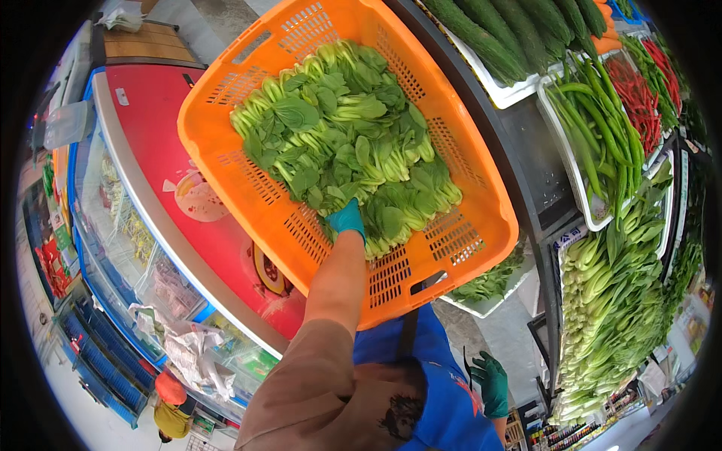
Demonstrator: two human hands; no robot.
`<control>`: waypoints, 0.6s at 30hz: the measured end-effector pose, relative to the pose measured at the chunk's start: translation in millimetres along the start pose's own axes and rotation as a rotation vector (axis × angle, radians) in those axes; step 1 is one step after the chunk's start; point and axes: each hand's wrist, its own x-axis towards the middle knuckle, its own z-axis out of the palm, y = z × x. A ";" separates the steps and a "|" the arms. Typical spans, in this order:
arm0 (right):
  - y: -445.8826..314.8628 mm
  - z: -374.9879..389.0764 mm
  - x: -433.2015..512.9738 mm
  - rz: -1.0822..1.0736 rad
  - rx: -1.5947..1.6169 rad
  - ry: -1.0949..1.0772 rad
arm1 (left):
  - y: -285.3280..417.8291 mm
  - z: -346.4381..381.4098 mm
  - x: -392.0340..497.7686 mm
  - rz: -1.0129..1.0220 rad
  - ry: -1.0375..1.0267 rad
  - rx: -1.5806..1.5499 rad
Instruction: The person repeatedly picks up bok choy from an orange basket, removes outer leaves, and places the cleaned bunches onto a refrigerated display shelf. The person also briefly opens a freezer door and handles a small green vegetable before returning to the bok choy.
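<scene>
An orange plastic crate (468, 135) with slotted sides stands before me, tilted in view. Inside it lie layered bunches of bok choy (361, 146), pale stems lined up in rows and dark leaves overlapping. My left hand (347, 219), in a teal glove, reaches into the near edge of the pile. Its fingers are hidden among the leaves, so any grip on a bunch does not show. Beside my blue apron (445, 389), my right hand (492, 383) hangs low in a green glove, its fingers apart with nothing visible in them.
Left of the crate runs a red chest freezer (146, 124) with glass lids and a crumpled plastic bag (194, 346). To the right, a dark display rack (522, 152) carries cucumbers (507, 34), green peppers (606, 129) and leafy greens (615, 304). Another person (172, 414) is at lower left.
</scene>
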 end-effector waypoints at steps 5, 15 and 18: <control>-15.2 12.4 -5.0 0.058 0.042 0.114 | 20.9 31.5 4.9 -0.168 0.057 0.121; -2.6 25.6 -9.8 0.076 0.043 0.087 | -2.1 74.8 28.7 -0.005 0.231 0.005; -11.9 30.3 -11.8 0.068 0.005 0.112 | 1.8 59.8 10.1 0.050 0.257 -0.124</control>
